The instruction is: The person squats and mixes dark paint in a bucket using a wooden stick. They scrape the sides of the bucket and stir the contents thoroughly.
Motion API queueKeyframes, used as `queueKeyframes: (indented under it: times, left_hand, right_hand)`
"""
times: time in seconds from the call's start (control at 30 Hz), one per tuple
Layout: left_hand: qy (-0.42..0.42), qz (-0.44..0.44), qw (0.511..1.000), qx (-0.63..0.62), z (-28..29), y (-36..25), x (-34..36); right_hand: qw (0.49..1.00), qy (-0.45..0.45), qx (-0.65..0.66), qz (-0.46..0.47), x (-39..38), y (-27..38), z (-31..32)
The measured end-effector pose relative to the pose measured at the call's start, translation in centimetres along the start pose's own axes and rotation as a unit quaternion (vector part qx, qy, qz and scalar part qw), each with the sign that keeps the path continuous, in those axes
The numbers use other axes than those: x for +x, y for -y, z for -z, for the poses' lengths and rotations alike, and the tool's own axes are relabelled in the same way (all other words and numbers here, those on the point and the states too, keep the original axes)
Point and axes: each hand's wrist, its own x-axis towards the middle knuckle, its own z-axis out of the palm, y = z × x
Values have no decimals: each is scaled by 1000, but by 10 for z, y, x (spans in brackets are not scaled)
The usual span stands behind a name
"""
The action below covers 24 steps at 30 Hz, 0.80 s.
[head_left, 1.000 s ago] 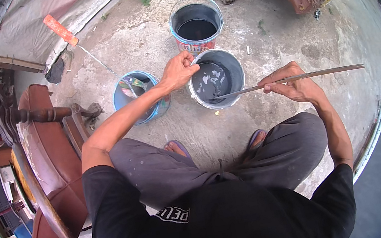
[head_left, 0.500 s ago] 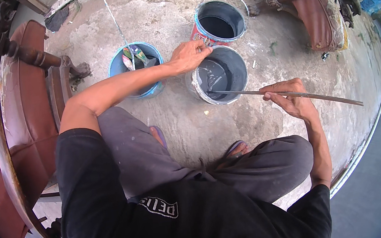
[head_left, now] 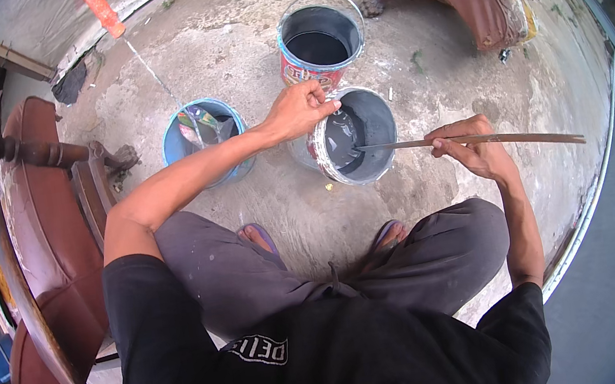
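The right hand (head_left: pixel 474 149) grips a thin brownish stick (head_left: pixel 411 144), tip inside the round, paint-smeared bucket (head_left: pixel 381 130); slow strokes would likely blend its glossy grey liquid (head_left: pixel 339 134) best, with the left hand (head_left: pixel 298 112) firmly pinching the rim; beyond stands a red-sided, wire-handled pail (head_left: pixel 314 73) of smooth dark liquid (head_left: pixel 317 47)

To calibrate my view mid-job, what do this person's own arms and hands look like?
The left hand and right hand are both bare: no gloves, rings or watch show. Short black sleeves, with no markings visible on them, leave the forearms uncovered.
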Motion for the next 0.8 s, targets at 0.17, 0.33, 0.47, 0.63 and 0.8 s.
queueKeyframes:
  times: [0.17,0.33,0.47,0.63,0.8]
  left_hand:
    - [67,30,995,-60,-10,-17,-6]
    - [94,58,990,-88,-13,-27,-11]
    - [112,92,981,-127,-16,-31,-12]
    - [141,133,971,-138,-16,-39,-14]
    - [156,142,969,-132,-19,-42,-17]
  right_hand:
    - [993,-72,88,-8,-6,-23,-3]
    - [987,-114,106,-38,-17,-46,-4]
    - [982,-88,147,-80,-40,-65,-9]
    - [958,-143,235,-83,-50,-80,-18]
    - [966,-138,199,-88,-54,-88,-19]
